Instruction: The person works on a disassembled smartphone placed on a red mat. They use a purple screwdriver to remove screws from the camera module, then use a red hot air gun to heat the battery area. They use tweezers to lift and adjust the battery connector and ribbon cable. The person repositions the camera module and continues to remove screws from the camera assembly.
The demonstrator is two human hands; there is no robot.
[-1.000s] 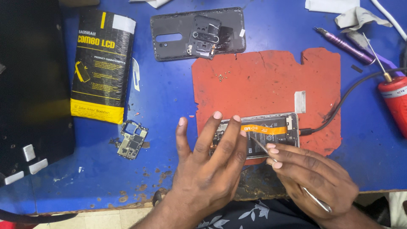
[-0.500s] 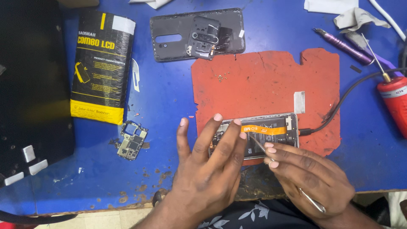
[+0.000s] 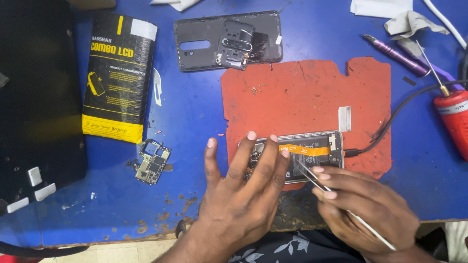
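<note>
A: Where's the phone?
B: The opened phone (image 3: 297, 153) lies at the near edge of the red mat (image 3: 312, 92), back removed, with an orange flex strip (image 3: 304, 150) across its battery and a black cable (image 3: 390, 122) plugged into its right end.
A: And the hands?
B: The left hand (image 3: 243, 195) presses on the phone's left half, fingers spread flat, clamped on nothing. The right hand (image 3: 365, 204) pinches metal tweezers (image 3: 321, 182), whose tips sit by the strip.
A: So which step is this?
B: Judging by that, working on the flex strip. The next move seems to call for a steady, light touch.
A: Around it?
B: Small screws (image 3: 256, 89) on the mat, the back cover (image 3: 226, 41) beyond, a loose circuit board (image 3: 152, 162) and a black-and-yellow box (image 3: 117, 78) on the left.
</note>
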